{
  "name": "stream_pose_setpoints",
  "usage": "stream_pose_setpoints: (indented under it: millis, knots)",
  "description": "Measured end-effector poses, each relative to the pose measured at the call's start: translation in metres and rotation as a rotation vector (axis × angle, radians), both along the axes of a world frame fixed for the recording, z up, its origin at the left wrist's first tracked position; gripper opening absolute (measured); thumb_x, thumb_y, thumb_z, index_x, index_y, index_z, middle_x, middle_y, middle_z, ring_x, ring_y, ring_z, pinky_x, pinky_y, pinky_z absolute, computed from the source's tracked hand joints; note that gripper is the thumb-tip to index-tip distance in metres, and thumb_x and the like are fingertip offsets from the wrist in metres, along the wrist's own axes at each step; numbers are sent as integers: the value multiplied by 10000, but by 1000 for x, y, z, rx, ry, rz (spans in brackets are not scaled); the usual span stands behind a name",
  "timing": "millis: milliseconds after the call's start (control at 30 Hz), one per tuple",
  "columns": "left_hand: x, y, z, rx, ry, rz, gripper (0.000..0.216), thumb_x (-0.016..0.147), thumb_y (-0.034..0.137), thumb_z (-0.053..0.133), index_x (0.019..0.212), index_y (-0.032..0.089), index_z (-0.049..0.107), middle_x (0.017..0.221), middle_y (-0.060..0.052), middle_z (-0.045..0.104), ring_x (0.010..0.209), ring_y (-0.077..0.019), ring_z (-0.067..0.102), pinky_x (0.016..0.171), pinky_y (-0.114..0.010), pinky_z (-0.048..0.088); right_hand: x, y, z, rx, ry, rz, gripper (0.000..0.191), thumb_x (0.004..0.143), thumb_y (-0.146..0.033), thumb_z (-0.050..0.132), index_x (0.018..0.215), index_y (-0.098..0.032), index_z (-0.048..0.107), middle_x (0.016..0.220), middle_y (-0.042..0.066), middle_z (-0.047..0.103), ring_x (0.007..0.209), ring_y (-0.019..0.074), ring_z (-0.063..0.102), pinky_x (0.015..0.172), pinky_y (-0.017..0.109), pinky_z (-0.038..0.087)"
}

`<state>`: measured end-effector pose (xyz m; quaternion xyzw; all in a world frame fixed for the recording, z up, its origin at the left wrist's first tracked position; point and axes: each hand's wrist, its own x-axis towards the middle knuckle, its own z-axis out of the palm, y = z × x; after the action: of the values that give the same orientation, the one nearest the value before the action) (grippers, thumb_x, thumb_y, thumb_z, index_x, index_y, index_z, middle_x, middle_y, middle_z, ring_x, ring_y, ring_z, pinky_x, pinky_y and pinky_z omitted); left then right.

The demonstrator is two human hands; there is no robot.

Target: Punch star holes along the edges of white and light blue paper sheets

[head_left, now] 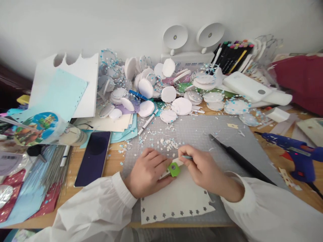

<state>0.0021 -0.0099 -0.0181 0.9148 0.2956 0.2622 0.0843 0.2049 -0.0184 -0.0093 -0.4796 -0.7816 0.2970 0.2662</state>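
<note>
Green colours the small punch [174,169] sitting near the far edge of a white sheet [176,198] in the head view. At nine o'clock from it, the left hand [150,173] is clamping it between thumb and fingers; at three o'clock, the right hand [200,164] is pinching a thin pale-blue piece [187,157], fingertips together. Flower-shaped holes [173,213] are lining the sheet's near edge, which is lying close to the wooden table's [115,169] front edge at six o'clock. Tiny cutouts [169,144] are crowding twelve o'clock. Between one and two, the grey mat [196,129] is offering open room, a black tool [246,163] bounding it at three. Beyond the left hand, a phone [93,158] is resting at nine, off the mat.
</note>
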Motion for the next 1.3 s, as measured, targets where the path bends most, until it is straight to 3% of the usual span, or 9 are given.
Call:
stream_pose_setpoints:
  millis: [233,433,567,700,800,900,967,1100,1300]
  knots:
    - [-1,0,-1,0,-12,-5,265,844,321,603,1029,131,608,867,-65,689,781,-191,603,752,-364,427,11,17,-4,65,-27,-173,177,873,-219,517,1041,-233,570,648,-34,506,531,111,466,531,238,347]
    - [0,-1,0,4,-17,-5,261,852,324,591,1031,135,608,861,-68,693,774,-189,609,748,-364,434,16,23,-6,125,-45,-282,116,862,-323,559,845,-214,595,567,-46,450,493,108,432,506,237,338]
    - [-2,0,1,-26,-71,-6,262,828,313,618,1021,137,610,877,-67,695,765,-192,604,732,-357,439,23,31,-9,204,-86,-396,163,873,-319,524,974,-200,570,803,43,614,710,176,575,668,293,434]
    - [-4,1,2,-142,-148,41,291,790,343,654,1002,146,624,848,-67,689,747,-195,600,696,-335,445,27,33,-3,499,-159,-486,294,815,-261,574,1097,-184,539,1008,117,613,988,283,553,892,454,394]
    - [-5,2,1,-238,-174,61,276,790,364,651,965,151,636,803,-67,678,737,-196,601,686,-325,446,22,23,6,647,-57,-298,350,785,-209,582,1131,-182,534,1076,117,600,1045,274,541,929,453,389]
    - [-4,3,0,-310,-234,59,257,792,366,652,925,146,638,780,-67,670,742,-197,601,693,-326,450,8,8,10,612,-85,128,399,777,-263,596,1163,-186,529,1105,96,610,1068,258,536,960,454,361]
    - [-4,3,1,-367,-287,53,233,799,354,649,905,146,636,789,-68,670,750,-194,601,705,-325,455,-2,2,8,583,-150,275,353,826,-267,574,1169,-194,532,1105,67,635,1079,233,534,1003,454,302]
    - [-4,4,6,-457,-358,6,228,803,345,641,911,144,635,808,-77,672,761,-192,606,715,-321,467,-9,0,3,526,-125,260,217,890,-209,539,1106,-198,556,1020,41,664,994,184,561,975,414,309]
    - [-6,5,6,-366,-322,-22,161,856,141,483,935,146,623,808,-81,669,749,-181,600,703,-323,445,5,8,3,332,16,283,349,893,-279,532,1217,-162,478,1066,97,622,980,223,547,890,421,376]
